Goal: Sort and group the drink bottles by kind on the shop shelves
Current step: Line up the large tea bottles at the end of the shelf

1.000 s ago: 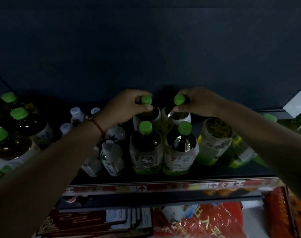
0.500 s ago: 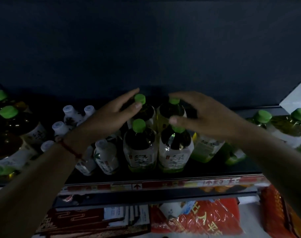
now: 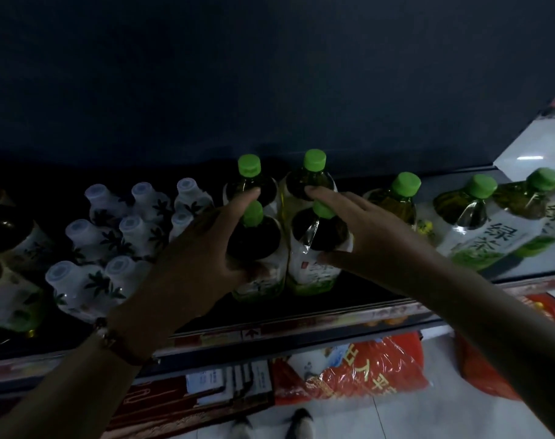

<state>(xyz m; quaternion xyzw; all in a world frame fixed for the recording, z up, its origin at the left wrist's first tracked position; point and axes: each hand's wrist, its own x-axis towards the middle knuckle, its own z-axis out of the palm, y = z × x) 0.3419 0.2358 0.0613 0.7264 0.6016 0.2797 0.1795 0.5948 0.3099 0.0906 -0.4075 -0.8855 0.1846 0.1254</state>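
Note:
Two rows of green-capped tea bottles stand mid-shelf. My left hand (image 3: 200,258) wraps the front-left green tea bottle (image 3: 260,245), thumb across its label and fingers behind its neck. My right hand (image 3: 368,236) wraps the front-right green tea bottle (image 3: 314,245) the same way. Behind them stand two more, the back-left bottle (image 3: 249,167) and the back-right bottle (image 3: 314,163), both untouched. Further green-capped bottles (image 3: 469,217) stand to the right, one with a yellower label (image 3: 402,201).
Several small white bottles with leaf prints (image 3: 111,236) crowd the shelf's left part, with bigger dark bottles (image 3: 13,245) beyond them. The shelf's front rail (image 3: 301,324) carries price strips. Below lie red packets (image 3: 349,378) and boxes (image 3: 206,384). A dark back panel rises behind.
Both hands let go of the two back bottles' caps, drew back toward me and closed around the two front bottles. The view shifted left and down a little.

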